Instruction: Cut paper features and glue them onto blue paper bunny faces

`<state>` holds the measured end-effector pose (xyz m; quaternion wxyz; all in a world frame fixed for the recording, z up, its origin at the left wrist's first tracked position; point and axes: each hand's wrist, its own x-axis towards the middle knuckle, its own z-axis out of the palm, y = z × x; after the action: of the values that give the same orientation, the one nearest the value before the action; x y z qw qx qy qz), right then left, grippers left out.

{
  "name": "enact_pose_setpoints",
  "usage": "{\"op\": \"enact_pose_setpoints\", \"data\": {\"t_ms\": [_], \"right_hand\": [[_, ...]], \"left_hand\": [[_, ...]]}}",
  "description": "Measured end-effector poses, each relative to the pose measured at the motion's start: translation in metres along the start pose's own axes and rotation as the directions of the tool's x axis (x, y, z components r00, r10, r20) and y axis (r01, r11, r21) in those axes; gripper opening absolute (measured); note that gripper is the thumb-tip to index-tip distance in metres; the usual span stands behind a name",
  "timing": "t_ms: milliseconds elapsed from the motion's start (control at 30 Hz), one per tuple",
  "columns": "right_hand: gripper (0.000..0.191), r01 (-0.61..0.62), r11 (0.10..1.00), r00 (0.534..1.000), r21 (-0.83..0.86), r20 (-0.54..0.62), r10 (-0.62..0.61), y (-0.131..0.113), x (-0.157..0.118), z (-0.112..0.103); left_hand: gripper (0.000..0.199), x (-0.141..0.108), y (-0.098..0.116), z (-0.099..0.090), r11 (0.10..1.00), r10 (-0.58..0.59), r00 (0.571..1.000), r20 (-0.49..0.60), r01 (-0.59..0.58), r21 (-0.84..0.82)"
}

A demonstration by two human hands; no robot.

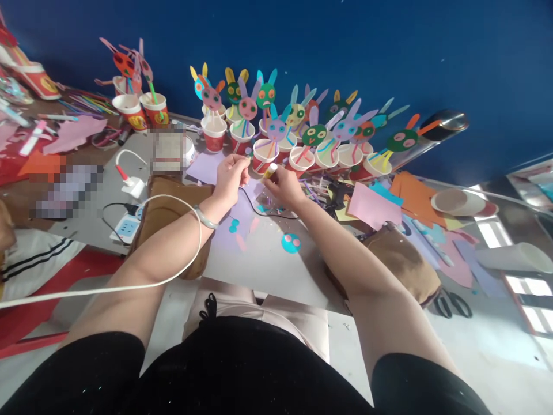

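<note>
While the person sat at the tabletop [268,271], the fingers of the right hand [288,187] were wrapped around a small yellow and white tube [271,170]. The tube was just in front of the paper cups [215,135]. The left hand [231,177] was near the tube, with its fingers pinched together, but you could not tell if something tiny was between them. Bright paper bunny faces [248,108] stood up in the cups. A round blue face [291,243] with pink spots lay between the arms. Purple paper [222,233] lay close by, and a thin black cord [270,217] curled near it. Pink paper [375,204] lay past the right arm.
</note>
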<state>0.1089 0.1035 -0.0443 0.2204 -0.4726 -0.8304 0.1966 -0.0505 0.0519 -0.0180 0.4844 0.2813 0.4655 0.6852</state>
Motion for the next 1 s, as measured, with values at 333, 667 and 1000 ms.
{"op": "enact_pose_setpoints", "data": {"t_ms": [333, 667, 1000], "right_hand": [[0.03, -0.171, 0.983, 0.983, -0.067, 0.053, 0.174, 0.0, 0.005, 0.004], [0.025, -0.165, 0.881, 0.985, 0.443, 0.121, 0.124, 0.02, -0.104, -0.048], [0.037, -0.229, 0.632, 0.971, 0.74, 0.124, 0.206, 0.015, -0.115, -0.037]], "left_hand": [[0.018, -0.016, -0.003, 0.006, 0.995, -0.043, 0.997, 0.066, 0.037, 0.091], [0.01, -0.045, -0.022, 0.009, 0.964, -0.211, 0.93, 0.302, 0.146, 0.223], [0.01, -0.074, -0.029, 0.017, 0.888, -0.359, 0.845, 0.396, 0.179, 0.424]]}}
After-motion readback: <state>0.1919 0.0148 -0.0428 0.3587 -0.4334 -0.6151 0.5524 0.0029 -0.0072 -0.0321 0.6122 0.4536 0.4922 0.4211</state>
